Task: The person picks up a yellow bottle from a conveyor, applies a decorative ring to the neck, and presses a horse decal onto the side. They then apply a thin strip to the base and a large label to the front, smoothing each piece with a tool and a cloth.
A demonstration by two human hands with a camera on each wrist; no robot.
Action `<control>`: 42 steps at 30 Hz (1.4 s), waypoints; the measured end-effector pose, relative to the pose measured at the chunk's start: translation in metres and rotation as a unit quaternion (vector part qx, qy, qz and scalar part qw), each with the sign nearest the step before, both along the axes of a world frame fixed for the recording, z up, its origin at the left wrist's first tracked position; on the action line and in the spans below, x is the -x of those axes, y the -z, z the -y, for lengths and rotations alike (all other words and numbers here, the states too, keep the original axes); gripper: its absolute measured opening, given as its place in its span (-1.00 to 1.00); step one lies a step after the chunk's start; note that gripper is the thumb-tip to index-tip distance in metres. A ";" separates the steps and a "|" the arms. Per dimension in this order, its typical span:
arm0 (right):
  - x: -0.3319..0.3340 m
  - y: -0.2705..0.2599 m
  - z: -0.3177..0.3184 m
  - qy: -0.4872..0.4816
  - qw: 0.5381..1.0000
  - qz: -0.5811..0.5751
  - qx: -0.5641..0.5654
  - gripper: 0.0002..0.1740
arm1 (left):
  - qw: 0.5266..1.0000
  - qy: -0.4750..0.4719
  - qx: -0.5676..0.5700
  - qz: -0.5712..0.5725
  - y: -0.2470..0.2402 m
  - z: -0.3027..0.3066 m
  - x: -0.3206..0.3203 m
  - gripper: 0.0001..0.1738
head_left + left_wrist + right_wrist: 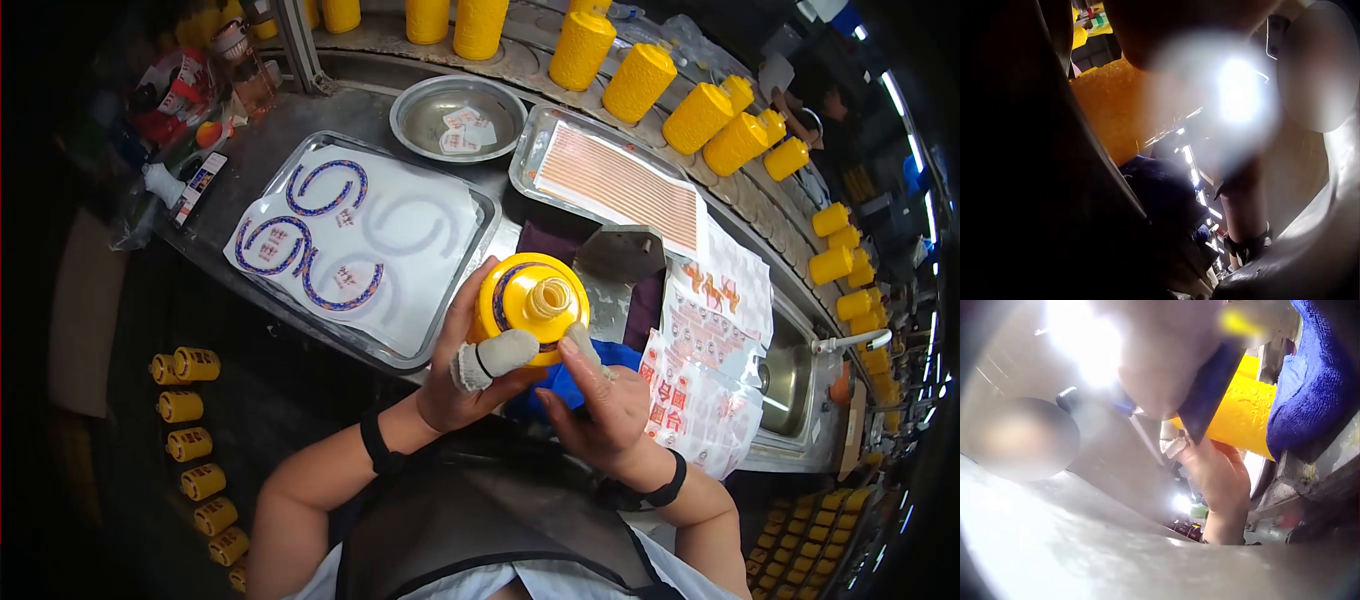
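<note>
A yellow bottle (508,300) with a bare threaded neck is tilted toward the head camera, a dark patterned band around its shoulder. The left hand (470,365) grips it from the left, its covered thumb on the near side. At the bottle's lower right, the right hand (600,400) touches the shoulder with covered and bare fingertips, its palm off the bottle. In the right wrist view the embossed bottle side (1244,412) shows with the left hand (1216,475) around it. The left wrist view is dark and glaring.
Curved patterned strips lie on a lined tray (480,225) at the left. Behind are a round metal bowl (404,110) and a tray of striped sheets (620,190). Printed sheets (705,370) and a sink (790,385) are right; a blue cloth (615,355) lies beneath the hands.
</note>
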State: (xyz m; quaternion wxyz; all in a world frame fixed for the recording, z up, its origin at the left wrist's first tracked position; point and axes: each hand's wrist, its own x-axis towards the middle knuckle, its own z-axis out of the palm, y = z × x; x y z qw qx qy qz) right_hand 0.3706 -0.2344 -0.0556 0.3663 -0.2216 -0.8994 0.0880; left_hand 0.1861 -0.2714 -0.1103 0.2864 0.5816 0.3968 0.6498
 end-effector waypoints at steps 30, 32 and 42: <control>-0.058 0.009 -0.001 0.052 0.940 -0.065 0.332 -0.41 | 0.984 -0.033 0.149 -0.093 -0.028 -0.014 -0.005 -0.30; -0.070 -0.001 0.006 0.070 0.928 -0.048 0.363 -0.40 | 0.979 -0.005 0.192 0.063 -0.045 -0.025 -0.003 -0.20; -0.106 0.018 0.025 0.076 0.980 0.020 0.186 0.14 | 0.899 0.200 0.356 0.158 -0.082 -0.037 -0.070 -0.08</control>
